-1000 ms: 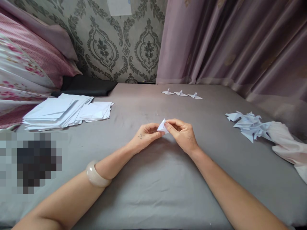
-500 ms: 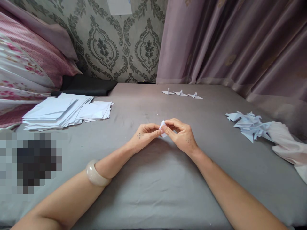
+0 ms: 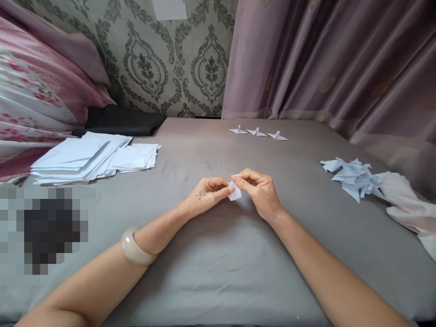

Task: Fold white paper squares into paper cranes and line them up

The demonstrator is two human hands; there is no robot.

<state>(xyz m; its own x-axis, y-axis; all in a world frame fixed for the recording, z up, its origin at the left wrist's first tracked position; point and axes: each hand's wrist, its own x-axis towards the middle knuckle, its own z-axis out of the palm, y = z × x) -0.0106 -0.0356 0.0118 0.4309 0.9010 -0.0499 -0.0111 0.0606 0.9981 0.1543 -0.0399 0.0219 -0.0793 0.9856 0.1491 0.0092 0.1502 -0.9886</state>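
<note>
A small folded piece of white paper (image 3: 235,193) is held between my two hands over the grey cloth (image 3: 218,254). My left hand (image 3: 209,195) pinches its left side between thumb and fingers. My right hand (image 3: 257,188) is closed on the upper right edge, thumb and forefinger pressed together there. Part of the paper is hidden behind the fingers. Farther back stand three folded paper cranes (image 3: 256,132) in a row.
At left lie a stack of large white sheets (image 3: 73,156) and smaller sheets (image 3: 136,156). Behind them is a black folded item (image 3: 124,120). A pile of folded paper cranes (image 3: 357,177) lies at right, beside crumpled pale cloth (image 3: 405,200). Curtains (image 3: 306,59) hang behind.
The folded paper has turned so that more of its white face shows below the fingers. My right thumb and fingers have moved slightly up along its edge.
</note>
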